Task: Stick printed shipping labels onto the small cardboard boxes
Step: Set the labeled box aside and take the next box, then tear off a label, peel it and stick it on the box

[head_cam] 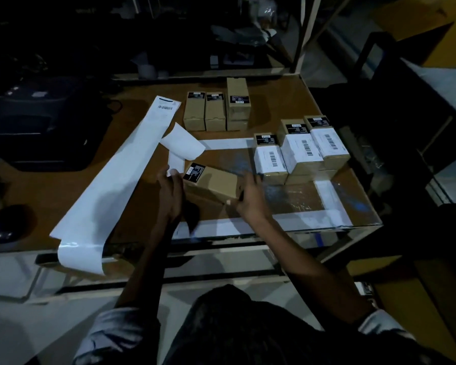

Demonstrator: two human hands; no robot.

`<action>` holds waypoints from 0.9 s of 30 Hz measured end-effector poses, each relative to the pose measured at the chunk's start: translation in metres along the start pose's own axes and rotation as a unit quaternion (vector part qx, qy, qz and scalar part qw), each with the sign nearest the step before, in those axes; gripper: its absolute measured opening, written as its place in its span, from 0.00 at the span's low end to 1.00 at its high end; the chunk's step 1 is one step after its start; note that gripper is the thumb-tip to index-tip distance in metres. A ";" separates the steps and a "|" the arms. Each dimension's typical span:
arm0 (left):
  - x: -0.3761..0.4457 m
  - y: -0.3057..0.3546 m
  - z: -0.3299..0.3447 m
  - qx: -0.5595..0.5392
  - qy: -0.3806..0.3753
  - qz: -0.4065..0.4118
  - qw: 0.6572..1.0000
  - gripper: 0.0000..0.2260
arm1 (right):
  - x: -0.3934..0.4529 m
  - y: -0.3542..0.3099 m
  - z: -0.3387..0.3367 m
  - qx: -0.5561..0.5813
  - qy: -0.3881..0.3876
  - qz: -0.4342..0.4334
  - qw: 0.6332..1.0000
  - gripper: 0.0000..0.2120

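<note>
Person preparing a curling white peeled label (182, 144) for a small brown cardboard box (213, 183).

Left hand (170, 191) is pinching the label; right hand (248, 197) is gripping the box; at frame centre, the curl is risking creases.

A dim packing station: labelled cardboard boxes (299, 151) (barcoded), a label strip (121, 175) and a wooden table (63, 191).

Dim, bluish cast; glare on label strip (103, 185); background near black, edges perhaps bowed.
</note>
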State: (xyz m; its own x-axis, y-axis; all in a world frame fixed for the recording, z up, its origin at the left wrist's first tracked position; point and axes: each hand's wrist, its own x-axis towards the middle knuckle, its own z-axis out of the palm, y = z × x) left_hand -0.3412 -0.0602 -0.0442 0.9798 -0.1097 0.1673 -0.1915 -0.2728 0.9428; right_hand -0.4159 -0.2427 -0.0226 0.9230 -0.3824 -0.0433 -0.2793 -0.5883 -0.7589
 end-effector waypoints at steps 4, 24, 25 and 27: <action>-0.021 0.011 0.000 0.017 0.007 -0.017 1.000 0.19 | 0.021 0.006 -0.006 -0.032 0.015 -0.020 0.999 0.30; 0.023 0.004 -0.045 0.106 0.088 -0.044 0.990 0.18 | 0.056 -0.076 0.006 0.036 -0.064 -0.073 0.995 0.19; 0.032 0.004 -0.052 0.128 0.085 -0.036 0.987 0.17 | 0.065 -0.083 0.015 0.051 -0.075 -0.076 0.993 0.19; 0.050 -0.004 -0.067 0.153 0.066 -0.025 0.986 0.15 | 0.081 -0.098 0.033 0.068 -0.087 -0.077 0.991 0.20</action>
State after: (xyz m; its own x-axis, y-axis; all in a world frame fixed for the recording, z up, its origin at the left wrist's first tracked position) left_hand -0.2873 -0.0008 -0.0198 0.9834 0.0312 0.1788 -0.1322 -0.5518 0.8234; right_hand -0.3054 -0.1924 0.0274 0.9869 -0.1596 -0.0229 -0.1043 -0.5239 -0.8454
